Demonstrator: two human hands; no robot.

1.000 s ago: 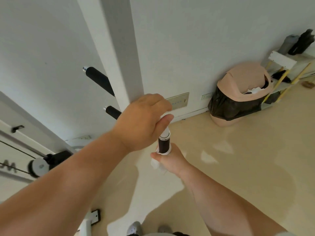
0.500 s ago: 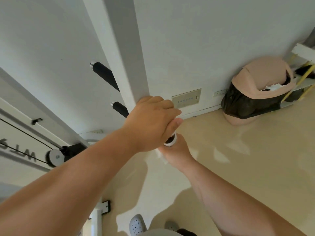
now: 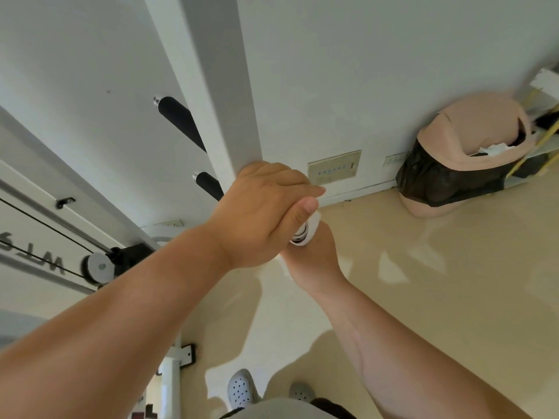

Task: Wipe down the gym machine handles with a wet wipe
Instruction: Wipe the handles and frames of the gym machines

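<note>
The handle point(image 3: 303, 234) you were working on sat just right of the frame's centre, almost wholly hidden: only its capped end showed, with the white wet wipe point(image 3: 311, 227) wrapped round it. Your left hand point(image 3: 260, 216) was closed over the handle from above, thumb pressed on the wipe. Your right hand point(image 3: 311, 261) lay just below, touching the handle's end from underneath; whether its fingers were curled round anything I cannot tell, since they were hidden.

As a judgement, you were in the middle of the job. This handle was being wiped, while two more black handles stood bare on the far side of the white upright post point(image 3: 208, 86): the upper handle point(image 3: 178, 122) in the upper left of the frame and the lower handle point(image 3: 208, 184) just left of your left hand. Nothing showed whether those had been cleaned.

For room, the post's edge touched the back of your left hand, so movement toward the upper left was blocked. The cable and pulley point(image 3: 98, 267) ran at mid-left, near your left forearm. To the right the floor point(image 3: 438, 297) lay open as far as the lidded bin point(image 3: 472, 125) against the wall at right, well apart.
</note>
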